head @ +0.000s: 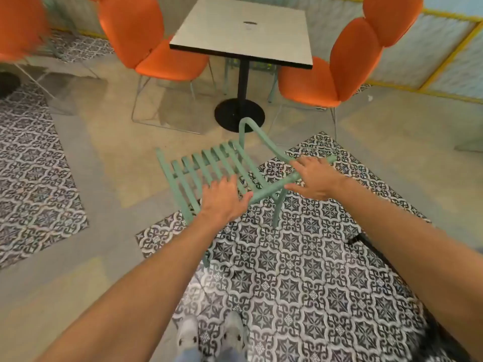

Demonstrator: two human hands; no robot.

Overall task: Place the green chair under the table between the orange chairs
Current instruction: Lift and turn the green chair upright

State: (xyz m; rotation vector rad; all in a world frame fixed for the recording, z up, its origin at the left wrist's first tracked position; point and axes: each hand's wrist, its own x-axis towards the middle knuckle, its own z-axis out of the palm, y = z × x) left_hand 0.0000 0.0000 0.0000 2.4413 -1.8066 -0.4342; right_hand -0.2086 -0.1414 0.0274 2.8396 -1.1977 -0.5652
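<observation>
A pale green slatted chair point(209, 165) stands on the floor in front of me, its seat towards the table. My left hand point(223, 201) grips the left part of its top back rail. My right hand point(315, 177) lies on the right part of the same rail, fingers curled around it. Beyond the chair is a square light-topped table point(245, 32) on a black post with a round black base point(239, 114). An orange chair point(154, 43) stands left of the table, another orange chair point(337, 71) right of it. The chair's curved arm almost reaches the base.
A third orange chair point(18, 27) is at the far left, blurred. A low wall with yellow framing point(444, 48) runs along the right. The floor mixes beige concrete and patterned black-and-white tiles point(287, 270). My white shoes point(209, 335) show at the bottom.
</observation>
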